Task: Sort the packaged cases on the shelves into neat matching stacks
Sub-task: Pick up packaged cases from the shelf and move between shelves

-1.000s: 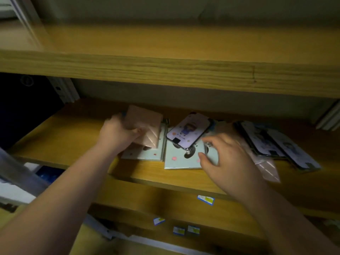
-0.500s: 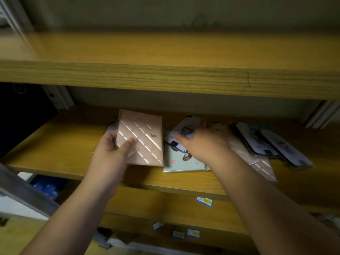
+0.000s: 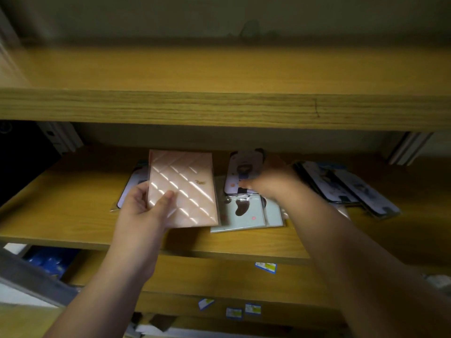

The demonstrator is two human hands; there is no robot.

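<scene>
On the middle shelf (image 3: 73, 215), left hand (image 3: 140, 211) pinches pink case (image 3: 183, 189); right hand (image 3: 271, 185) blurred, grip unclear. Risk: slick sleeves sliding, toppling the green cases (image 3: 244, 215).

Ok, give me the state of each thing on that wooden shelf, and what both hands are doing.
Left hand: holds pink quilted packaged case, tilted up off the middle wooden shelf.
Right hand: blurred, reaching onto lilac cartoon case; grip unclear.
Pale green packaged cases: lying flat, overlapping.
Dark-edged cartoon cases: fanned out untidily at right.
</scene>
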